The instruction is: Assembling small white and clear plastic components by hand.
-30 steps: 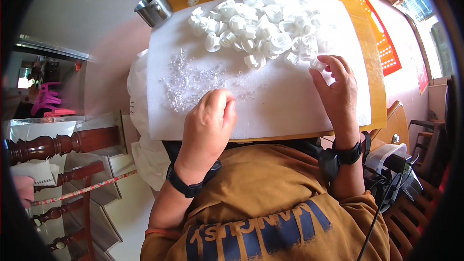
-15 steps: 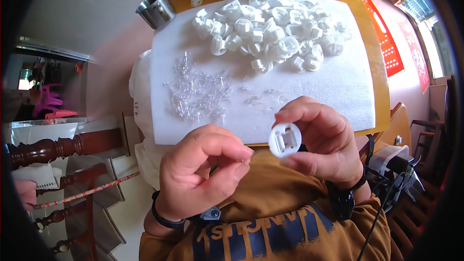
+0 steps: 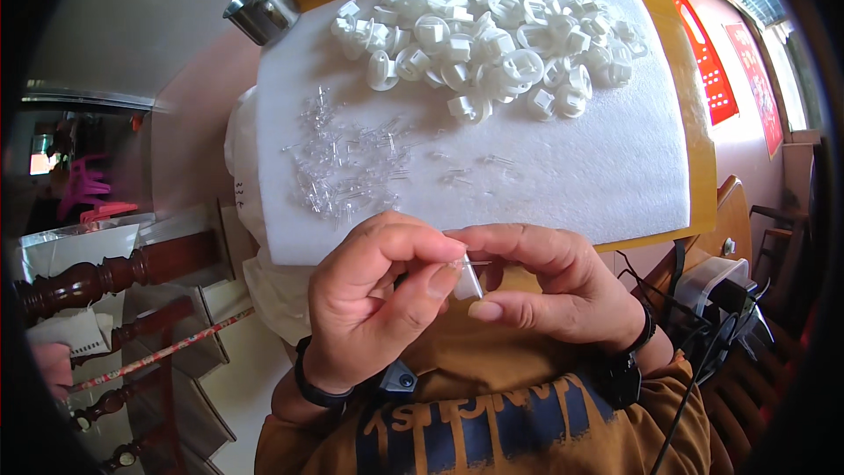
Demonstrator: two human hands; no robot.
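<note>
Close to my chest, my two hands meet at a round white plastic piece (image 3: 469, 283), turned nearly edge-on. My right hand (image 3: 563, 286) grips its rim between thumb and fingers. My left hand (image 3: 382, 286) pinches a small clear LED (image 3: 480, 263) against it; thin wire legs stick out to the right of the piece, while the LED's body is mostly hidden by my fingertips. Beyond my left hand lies a loose heap of clear LEDs (image 3: 347, 163), and a few more LEDs (image 3: 455, 176) are scattered to its right. A large pile of white plastic pieces (image 3: 492, 40) covers the far side.
The work lies on a white foam sheet (image 3: 598, 176) over a wooden table (image 3: 701, 185). At its far left corner stands a metal cup (image 3: 262, 9). Cables and a clear plastic box (image 3: 716, 277) are at the right, a wooden stair railing (image 3: 114, 268) at the left.
My hands have come together. The white piece has turned from face-on to edge-on and moved left, and the LED in my left fingers now meets it.
</note>
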